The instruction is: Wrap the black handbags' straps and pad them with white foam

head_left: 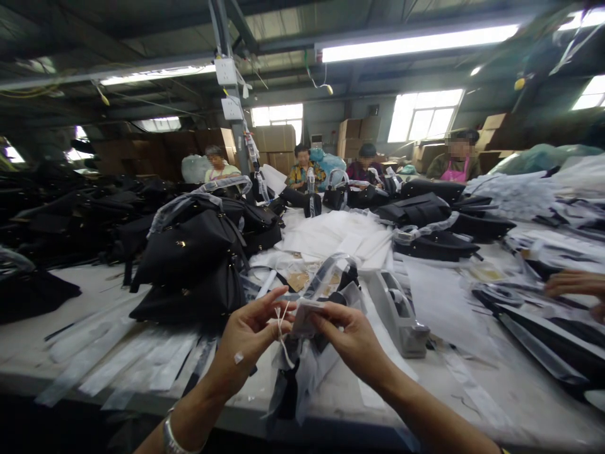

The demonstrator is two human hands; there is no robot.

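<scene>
In front of me my right hand [352, 331] pinches a small pale tag [303, 315] between thumb and fingers. A thin white string [282, 331] hangs looped at the fingers of my left hand [243, 334], which are closed on it close to the tag. Below and behind both hands lies a black bag, partly hidden, its strap [326, 277] wrapped in clear plastic. Loose wrapping film [314, 378] hangs under my hands. A white scrap clings to my left hand near the wrist.
A grey tape dispenser [401, 321] stands right of my hands. Stacked black handbags [189, 252] rise at the left, more [425, 214] lie at the right. White sheets [335, 236] pile up mid-table. Another person's hand [576, 287] reaches in at right; several people sit across.
</scene>
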